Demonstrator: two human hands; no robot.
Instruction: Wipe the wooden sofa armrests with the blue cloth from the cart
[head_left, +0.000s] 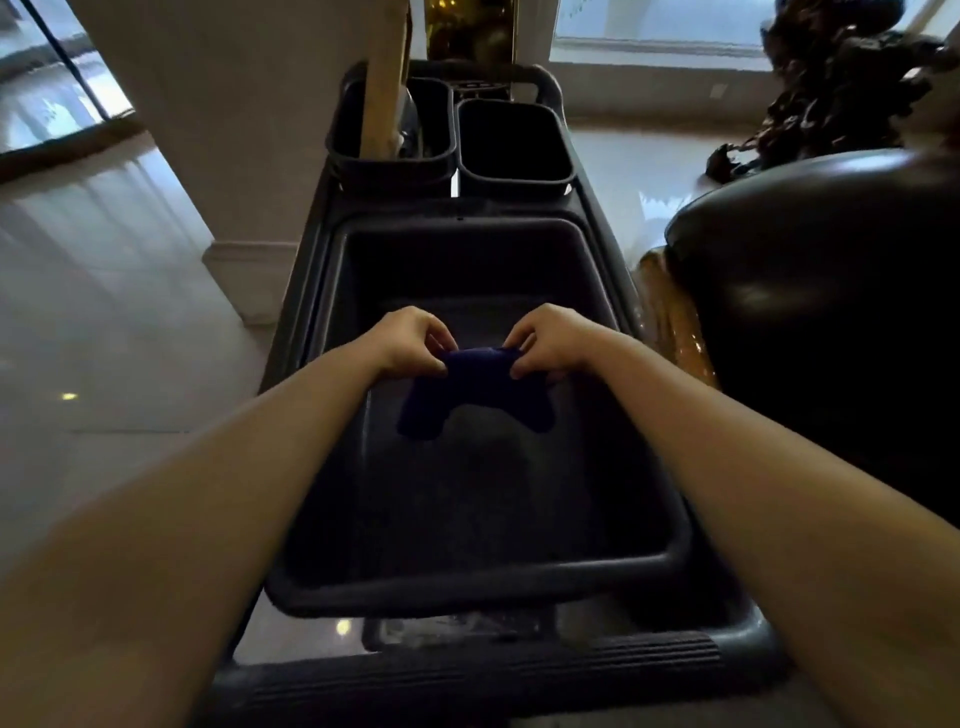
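— What have your hands got?
— My left hand (413, 340) and right hand (550, 338) each pinch a top corner of the blue cloth (475, 389), mid-frame.
— And around them?
— It hangs over the cart (311, 291)'s dark tray (467, 577); two bins (511, 143) sit beyond, toward the upper centre.

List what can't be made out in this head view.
1. Cloth: its top corners are wrapped by the left hand and right hand.
2. Sofa: cut off by the right edge; dim light hides any wooden armrest.
3. Two small bins: interiors too dark to show contents.
4. Tub: the floor is in shadow.
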